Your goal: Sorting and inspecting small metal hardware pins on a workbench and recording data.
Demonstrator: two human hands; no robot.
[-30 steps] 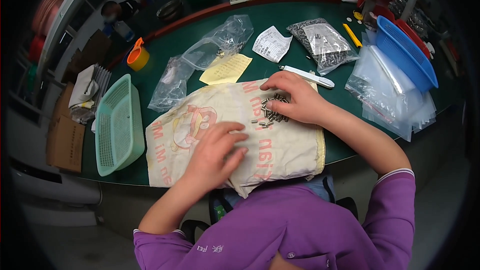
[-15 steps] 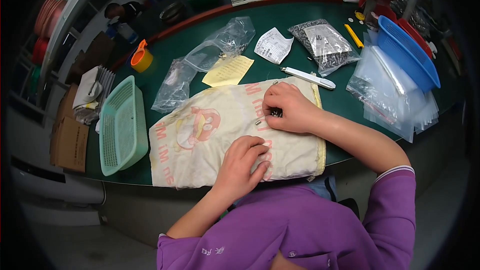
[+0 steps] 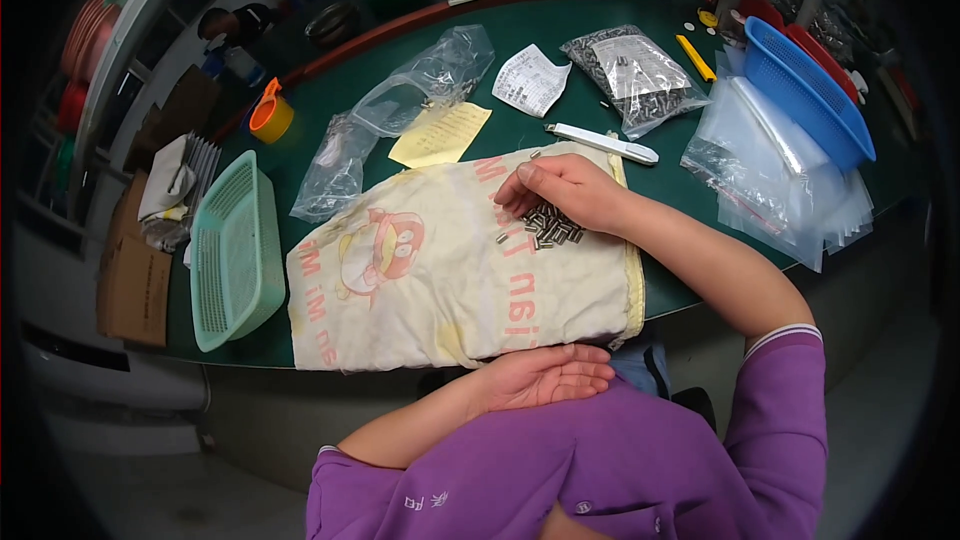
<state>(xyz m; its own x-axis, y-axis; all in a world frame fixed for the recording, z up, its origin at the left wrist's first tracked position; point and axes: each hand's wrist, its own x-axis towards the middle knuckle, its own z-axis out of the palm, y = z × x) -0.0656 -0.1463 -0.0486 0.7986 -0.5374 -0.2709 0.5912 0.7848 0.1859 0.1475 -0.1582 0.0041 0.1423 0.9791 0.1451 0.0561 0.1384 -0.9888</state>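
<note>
A pile of small metal cylinders (image 3: pixel 552 227) lies on a cream cloth bag (image 3: pixel 450 290) printed with a cartoon penguin and red lettering. Over the pile's far side my right hand (image 3: pixel 568 187) is cupped sideways, fingers loosely bent and thumb apart, with nothing visibly gripped; its inner side is partly hidden. Single cylinders lie just left of the pile and beyond the hand. At the cloth's near edge, along the table's front, my left hand (image 3: pixel 550 377) rests palm up, fingers stretched and the palm bare.
A pale green basket (image 3: pixel 268 285) stands left of the cloth. Beyond it lie clear bags (image 3: pixel 335 175), a yellow note (image 3: pixel 440 135), a white paper slip (image 3: pixel 531 81), a white utility knife (image 3: pixel 602 143) and a bag of metal pieces (image 3: pixel 640 80). Plastic bags (image 3: pixel 770 160) and a blue basket (image 3: pixel 810 90) are right.
My left hand has left the cloth for the table's front edge and turned palm up. My right hand has loosened and shifted slightly away, baring the pile of cylinders.
</note>
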